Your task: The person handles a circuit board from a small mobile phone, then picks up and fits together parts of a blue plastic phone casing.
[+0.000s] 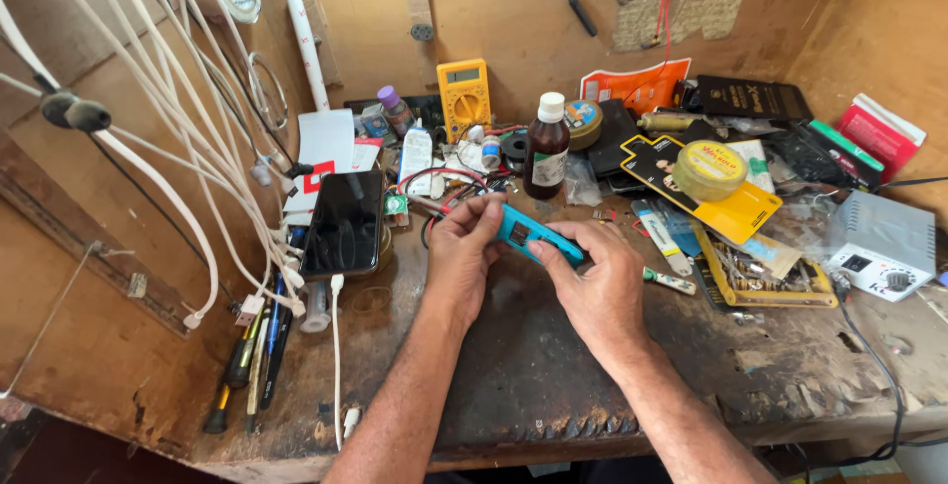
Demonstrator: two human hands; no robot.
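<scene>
Two hands are closed on a small blue device (528,237) held just above the dark workbench (553,365): the left hand (462,247) grips its upper end, the right hand (592,282) its lower end. A brown bottle (546,153) with a white cap is stood just behind. Small metal parts are held in a yellow tray (765,277) to the right.
</scene>
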